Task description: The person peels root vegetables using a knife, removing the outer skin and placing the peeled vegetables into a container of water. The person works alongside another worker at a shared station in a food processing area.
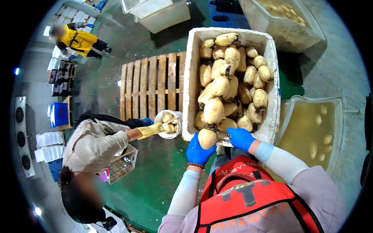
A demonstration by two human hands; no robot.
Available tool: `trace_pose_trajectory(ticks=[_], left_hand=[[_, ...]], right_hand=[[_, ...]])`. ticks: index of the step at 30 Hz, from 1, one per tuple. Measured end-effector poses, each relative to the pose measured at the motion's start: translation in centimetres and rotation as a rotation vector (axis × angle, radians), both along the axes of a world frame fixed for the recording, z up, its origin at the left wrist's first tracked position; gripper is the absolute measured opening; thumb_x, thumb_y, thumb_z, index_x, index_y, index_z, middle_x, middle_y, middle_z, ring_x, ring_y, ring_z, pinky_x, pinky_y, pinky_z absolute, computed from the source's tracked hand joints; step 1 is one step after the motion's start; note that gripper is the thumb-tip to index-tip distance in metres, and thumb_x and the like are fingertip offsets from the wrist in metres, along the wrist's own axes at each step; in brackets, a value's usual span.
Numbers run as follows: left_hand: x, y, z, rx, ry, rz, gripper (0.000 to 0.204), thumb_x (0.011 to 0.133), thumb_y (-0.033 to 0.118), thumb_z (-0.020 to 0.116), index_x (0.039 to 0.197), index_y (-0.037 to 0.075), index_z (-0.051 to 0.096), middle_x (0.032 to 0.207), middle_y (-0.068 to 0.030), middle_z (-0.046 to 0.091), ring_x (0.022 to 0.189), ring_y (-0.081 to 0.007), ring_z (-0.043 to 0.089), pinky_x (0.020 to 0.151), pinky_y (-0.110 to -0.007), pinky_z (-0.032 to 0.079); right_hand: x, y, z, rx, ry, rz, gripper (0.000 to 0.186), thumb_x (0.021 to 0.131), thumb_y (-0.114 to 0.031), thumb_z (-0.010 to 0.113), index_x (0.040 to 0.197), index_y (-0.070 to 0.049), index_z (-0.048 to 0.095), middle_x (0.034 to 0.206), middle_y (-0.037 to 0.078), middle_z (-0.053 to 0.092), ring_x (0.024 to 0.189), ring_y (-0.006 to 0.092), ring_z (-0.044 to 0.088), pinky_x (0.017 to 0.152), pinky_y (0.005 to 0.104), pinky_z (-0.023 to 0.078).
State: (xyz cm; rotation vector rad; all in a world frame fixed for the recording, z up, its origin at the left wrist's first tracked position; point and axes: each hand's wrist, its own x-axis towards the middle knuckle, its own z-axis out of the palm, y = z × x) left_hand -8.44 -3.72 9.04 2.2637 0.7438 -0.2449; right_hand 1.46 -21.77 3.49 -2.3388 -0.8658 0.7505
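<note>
My left hand (197, 154), in a blue glove, is closed round a pale, plump lotus root (207, 139) at the near edge of a white foam box (187, 83). Just to its right, my blue-gloved right hand (241, 139) is closed on a knife (217, 131), its thin dark blade reaching left to the top of that root. The knife's handle is mostly hidden in the glove. Many cream-coloured lotus roots (220, 86) with dark ends are heaped inside the box.
To the left, a co-worker's yellow-gloved hand (151, 131) holds a white bucket (179, 121) of lotus roots, beside a wooden pallet (151, 83). Water tubs (339, 128) with roots stand right. White tubs (165, 19) lie beyond; another person (79, 40) stands far left.
</note>
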Motion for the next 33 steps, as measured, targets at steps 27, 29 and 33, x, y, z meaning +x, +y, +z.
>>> trace_pose_trajectory(ticks=[27, 29, 33], left_hand=[[4.3, 3.1, 8.0, -0.187, -0.401, -0.027, 0.083, 0.052, 0.033, 0.084, 0.12, 0.003, 0.047, 0.108, -0.017, 0.058, 0.096, -0.0273, 0.059, 0.083, -0.038, 0.048], [4.0, 3.8, 8.1, -0.161, -0.445, -0.028, 0.083, 0.052, 0.029, 0.085, 0.121, 0.004, 0.046, 0.11, -0.016, 0.057, 0.099, -0.0257, 0.057, 0.085, -0.037, 0.047], [3.7, 5.2, 6.7, -0.167, -0.466, -0.033, 0.087, 0.051, 0.025, 0.085, 0.123, 0.004, 0.042, 0.115, -0.0151, 0.053, 0.104, -0.0253, 0.054, 0.087, -0.036, 0.046]], right_hand=[[-1.5, 1.0, -1.9, -0.024, 0.031, -0.083, 0.017, 0.074, -0.023, 0.055, 0.082, -0.008, 0.056, 0.078, 0.019, 0.061, 0.072, 0.0379, 0.058, 0.063, 0.0475, 0.046], [-0.9, -0.1, -0.8, -0.025, 0.036, -0.049, 0.019, 0.074, -0.025, 0.055, 0.082, -0.008, 0.057, 0.077, 0.019, 0.061, 0.072, 0.0377, 0.059, 0.064, 0.047, 0.046], [1.8, -3.3, 2.0, -0.122, -0.082, 0.102, 0.02, 0.072, -0.026, 0.057, 0.082, -0.009, 0.058, 0.076, 0.018, 0.061, 0.071, 0.0363, 0.059, 0.064, 0.046, 0.047]])
